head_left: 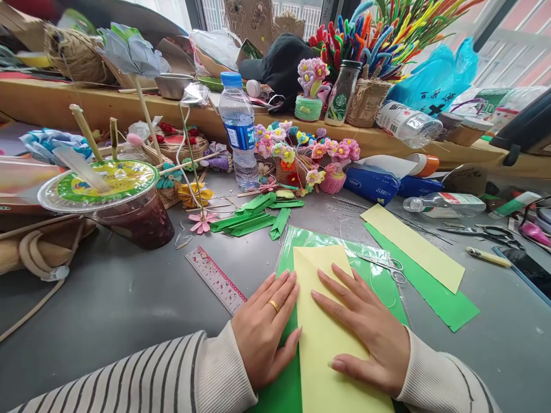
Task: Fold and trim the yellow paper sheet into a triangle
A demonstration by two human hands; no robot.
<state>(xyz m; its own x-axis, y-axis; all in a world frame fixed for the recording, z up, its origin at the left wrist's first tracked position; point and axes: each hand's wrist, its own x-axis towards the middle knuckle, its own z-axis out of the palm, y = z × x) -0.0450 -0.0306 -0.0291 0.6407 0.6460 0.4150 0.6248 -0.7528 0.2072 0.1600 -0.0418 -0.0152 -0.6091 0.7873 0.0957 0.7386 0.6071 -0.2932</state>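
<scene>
A long yellow sheet of paper (321, 332) lies in front of me on top of green paper (279, 384) in a clear plastic sleeve. My right hand (365, 330) rests flat on the yellow paper with its fingers spread. Along the sheet's left edge lies my left hand (269, 327), fingers stretched out and a ring on one of them. Just beyond it is a ruler (215, 278) with a pink printed edge. Small silver scissors (383, 264) lie on the sleeve to the right.
Folded green paper strips (253, 218) lie ahead. A yellow strip (415, 246) overlaps a green strip (443, 304) at right, near black-handled scissors (486, 231) and a phone (527, 269). A drink cup (138, 218) stands left; a water bottle (238, 132) stands behind the strips.
</scene>
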